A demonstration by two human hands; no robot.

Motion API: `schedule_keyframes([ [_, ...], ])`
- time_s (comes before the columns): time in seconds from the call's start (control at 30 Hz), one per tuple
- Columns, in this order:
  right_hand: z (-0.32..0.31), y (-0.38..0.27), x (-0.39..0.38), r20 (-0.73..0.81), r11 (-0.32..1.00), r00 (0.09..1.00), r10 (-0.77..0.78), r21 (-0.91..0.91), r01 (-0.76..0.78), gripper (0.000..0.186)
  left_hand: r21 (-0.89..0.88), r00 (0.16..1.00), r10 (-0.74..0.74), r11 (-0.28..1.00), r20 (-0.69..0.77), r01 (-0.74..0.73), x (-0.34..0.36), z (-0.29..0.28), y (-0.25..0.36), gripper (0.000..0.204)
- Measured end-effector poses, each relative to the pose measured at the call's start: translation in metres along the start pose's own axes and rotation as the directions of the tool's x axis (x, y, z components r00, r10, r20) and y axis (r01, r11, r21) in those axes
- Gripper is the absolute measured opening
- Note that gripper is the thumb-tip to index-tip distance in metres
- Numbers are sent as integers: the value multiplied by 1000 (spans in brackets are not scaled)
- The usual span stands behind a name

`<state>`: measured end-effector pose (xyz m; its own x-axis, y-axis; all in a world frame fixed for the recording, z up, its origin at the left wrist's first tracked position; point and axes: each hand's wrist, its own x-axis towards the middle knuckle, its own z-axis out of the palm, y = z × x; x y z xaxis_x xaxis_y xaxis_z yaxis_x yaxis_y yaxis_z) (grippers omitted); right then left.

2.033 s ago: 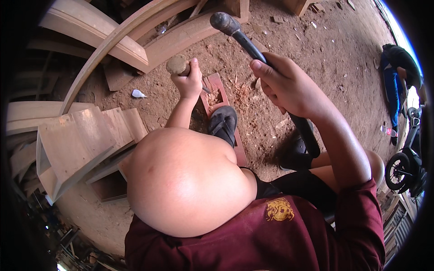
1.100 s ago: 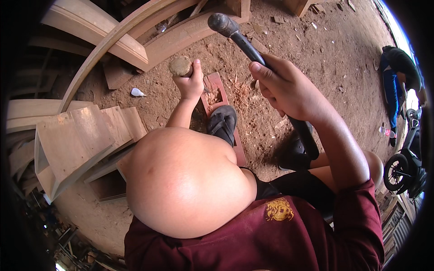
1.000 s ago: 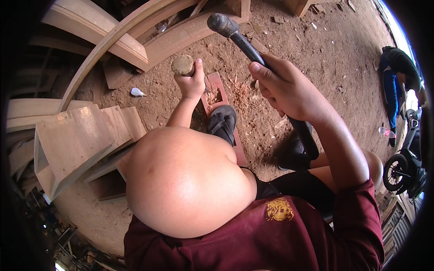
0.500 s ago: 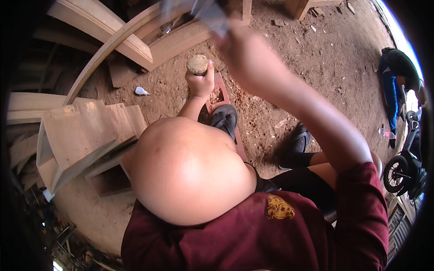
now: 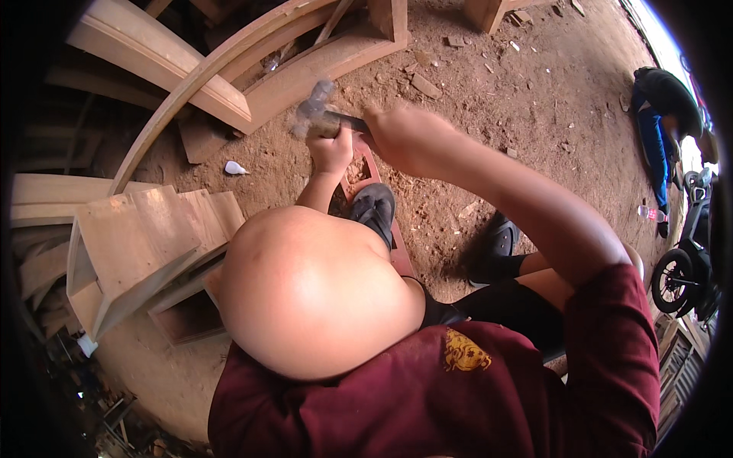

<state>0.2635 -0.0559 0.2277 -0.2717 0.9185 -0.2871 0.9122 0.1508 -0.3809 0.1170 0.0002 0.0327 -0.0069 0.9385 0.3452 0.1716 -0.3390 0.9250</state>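
My right hand (image 5: 408, 139) grips the handle of a hammer (image 5: 314, 107), whose grey metal head is blurred. That head is over the top of a chisel (image 5: 327, 128), whose thick wooden handle my left hand (image 5: 333, 156) wraps round. The chisel's blade is hidden below the left hand. Beneath both hands lies a reddish wooden piece (image 5: 372, 165) with a slot cut in it and wood chips around it. My sandalled foot (image 5: 372, 210) rests on this piece.
Curved and straight wooden frames (image 5: 221, 69) stand at the far left, with a stepped wooden piece (image 5: 137, 237) nearer. A small white bottle (image 5: 235, 168) lies on the dirt floor (image 5: 550, 145). At the right are a person in blue trousers (image 5: 657, 153) and a motorbike (image 5: 679, 267).
My right hand has swung the hammer down and left from its raised place, onto or just above the chisel handle. The left hand keeps its hold.
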Motion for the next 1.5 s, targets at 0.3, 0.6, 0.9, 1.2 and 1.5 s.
schedule_keyframes([
  [0.3,33,48,-38,314,356,848,426,803,-477,33,-250,966,-247,943,-75,222,22,-13,-13,29],
  [0.6,20,52,-41,302,212,876,377,892,-399,31,-175,985,-155,975,-82,139,0,-26,-29,18],
  [0.9,6,38,-43,256,270,921,295,902,-337,33,-476,971,-236,858,-28,195,5,-30,12,17],
  [1.2,1,22,-45,254,342,918,305,870,-354,33,-435,966,-257,873,-26,221,-2,-30,-2,19],
  [1.5,-6,15,-46,241,417,930,278,842,-343,31,-175,992,-122,977,7,121,-4,-29,-11,20],
])
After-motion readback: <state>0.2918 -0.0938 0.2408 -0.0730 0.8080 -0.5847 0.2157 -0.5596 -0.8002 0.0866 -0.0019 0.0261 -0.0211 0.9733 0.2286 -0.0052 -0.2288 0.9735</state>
